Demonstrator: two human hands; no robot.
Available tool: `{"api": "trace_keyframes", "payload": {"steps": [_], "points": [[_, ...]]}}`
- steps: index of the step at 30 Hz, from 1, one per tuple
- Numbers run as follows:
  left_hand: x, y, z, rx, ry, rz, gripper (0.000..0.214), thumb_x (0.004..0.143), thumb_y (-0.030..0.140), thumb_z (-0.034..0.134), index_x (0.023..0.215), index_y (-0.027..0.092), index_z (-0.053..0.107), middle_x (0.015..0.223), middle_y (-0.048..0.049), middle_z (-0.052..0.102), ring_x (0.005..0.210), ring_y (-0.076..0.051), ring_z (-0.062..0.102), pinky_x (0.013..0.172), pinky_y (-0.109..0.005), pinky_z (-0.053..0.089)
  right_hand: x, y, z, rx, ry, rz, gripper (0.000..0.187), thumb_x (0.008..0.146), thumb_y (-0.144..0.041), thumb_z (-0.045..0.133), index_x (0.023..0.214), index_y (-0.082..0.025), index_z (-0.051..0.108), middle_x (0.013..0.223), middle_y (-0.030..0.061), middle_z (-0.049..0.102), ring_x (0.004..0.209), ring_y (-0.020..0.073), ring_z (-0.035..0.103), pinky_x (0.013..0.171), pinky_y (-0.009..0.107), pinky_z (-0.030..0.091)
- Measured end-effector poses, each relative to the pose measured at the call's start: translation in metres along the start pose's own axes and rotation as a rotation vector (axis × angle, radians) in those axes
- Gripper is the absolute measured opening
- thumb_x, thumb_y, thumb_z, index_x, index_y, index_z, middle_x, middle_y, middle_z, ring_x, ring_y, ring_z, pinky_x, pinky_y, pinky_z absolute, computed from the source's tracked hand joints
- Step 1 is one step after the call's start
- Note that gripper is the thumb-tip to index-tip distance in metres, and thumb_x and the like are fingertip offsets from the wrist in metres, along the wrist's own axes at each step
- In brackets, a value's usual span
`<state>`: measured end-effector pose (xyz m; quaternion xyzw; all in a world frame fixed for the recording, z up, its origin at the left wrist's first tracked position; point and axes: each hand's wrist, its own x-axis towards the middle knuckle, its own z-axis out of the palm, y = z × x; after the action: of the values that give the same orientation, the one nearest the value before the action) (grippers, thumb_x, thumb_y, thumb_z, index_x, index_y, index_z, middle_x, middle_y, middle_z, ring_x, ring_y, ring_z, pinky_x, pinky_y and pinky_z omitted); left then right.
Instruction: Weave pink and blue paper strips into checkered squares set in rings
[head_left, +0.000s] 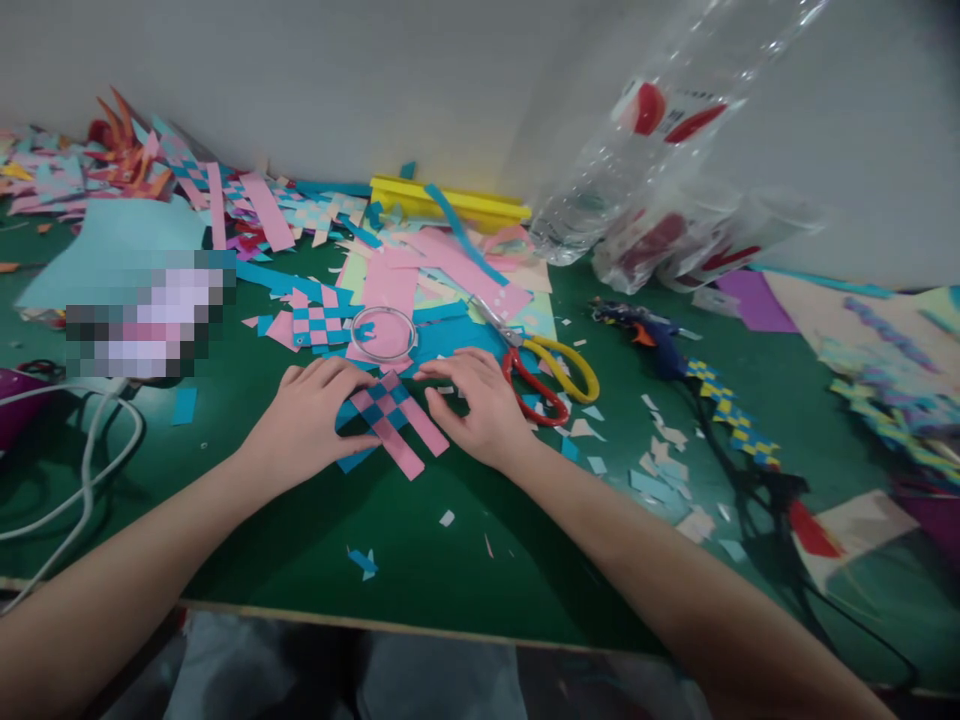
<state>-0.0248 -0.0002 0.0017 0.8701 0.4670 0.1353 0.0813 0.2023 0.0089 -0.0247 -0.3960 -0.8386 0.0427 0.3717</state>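
A small woven paper piece point(390, 405) of pink and blue strips lies on the green table in front of me. Its loose pink ends point down and to the right. My left hand point(311, 425) is at its left edge, with thumb and fingers closed around the blue strip ends, partly hiding them. Close by its right side, my right hand point(480, 405) is curved, thumb and forefinger apart, with nothing seen between them. Just beyond the weave are a round clear-centred ring point(384, 334) and another pink-and-blue checked weave point(319, 325). Scissors point(514, 345) with red and yellow handles rest beyond my right hand.
Paper scraps point(664, 455) are scattered to the right, with a larger heap at the far left. A phone-like blurred object with a white cable point(90, 450) lies left. Plastic-wrapped cups point(675, 230), a yellow holder point(450, 203) and a glue gun point(660, 345) stand or lie farther back.
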Motion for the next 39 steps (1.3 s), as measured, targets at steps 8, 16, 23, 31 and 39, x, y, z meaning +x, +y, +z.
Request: {"api": "trace_keyframes", "payload": {"steps": [8, 16, 23, 31, 39], "points": [[-0.002, 0.002, 0.0, -0.07, 0.071, 0.097, 0.038, 0.078, 0.038, 0.07, 0.106, 0.021, 0.051, 0.11, -0.0027, 0.062, 0.1, -0.022, 0.057, 0.083, -0.035, 0.033, -0.002, -0.01, 0.001, 0.421, -0.121, 0.352, 0.034, 0.079, -0.029, 0.067, 0.111, -0.024, 0.056, 0.091, 0.0018, 0.071, 0.092, 0.0192, 0.067, 0.085, 0.037, 0.052], [0.0, 0.006, -0.007, -0.208, 0.195, 0.018, 0.021, 0.09, 0.04, 0.054, 0.091, 0.021, 0.063, 0.08, 0.0019, 0.071, 0.074, -0.016, 0.06, 0.084, -0.034, 0.035, -0.001, -0.024, 0.003, 0.736, -0.116, 0.528, 0.021, 0.074, -0.029, 0.07, 0.091, -0.02, 0.062, 0.084, 0.0018, 0.071, 0.077, 0.014, 0.067, 0.068, 0.027, 0.055], [-0.001, 0.003, -0.007, -0.305, 0.147, -0.102, 0.025, 0.084, 0.048, 0.058, 0.089, 0.028, 0.072, 0.075, 0.0018, 0.071, 0.076, -0.019, 0.056, 0.078, -0.036, 0.041, -0.002, -0.029, 0.003, 0.79, -0.109, 0.567, 0.02, 0.074, -0.03, 0.07, 0.089, -0.019, 0.063, 0.083, 0.0022, 0.07, 0.074, 0.0133, 0.065, 0.066, 0.028, 0.056], [-0.001, 0.004, -0.007, -0.363, 0.111, -0.112, 0.026, 0.082, 0.051, 0.06, 0.088, 0.03, 0.074, 0.067, 0.0005, 0.069, 0.078, -0.021, 0.053, 0.071, -0.033, 0.042, -0.003, -0.033, 0.003, 0.787, -0.134, 0.62, 0.017, 0.076, -0.034, 0.07, 0.082, -0.019, 0.067, 0.076, 0.0002, 0.071, 0.069, 0.013, 0.067, 0.062, 0.025, 0.055], [0.001, 0.005, -0.007, -0.362, 0.135, 0.01, 0.032, 0.087, 0.053, 0.053, 0.089, 0.028, 0.074, 0.07, 0.0019, 0.07, 0.062, -0.015, 0.05, 0.075, -0.036, 0.038, -0.004, -0.032, 0.003, 0.787, -0.119, 0.618, 0.013, 0.076, -0.033, 0.069, 0.078, -0.02, 0.07, 0.075, -0.0002, 0.074, 0.069, 0.014, 0.069, 0.062, 0.025, 0.055]]}}
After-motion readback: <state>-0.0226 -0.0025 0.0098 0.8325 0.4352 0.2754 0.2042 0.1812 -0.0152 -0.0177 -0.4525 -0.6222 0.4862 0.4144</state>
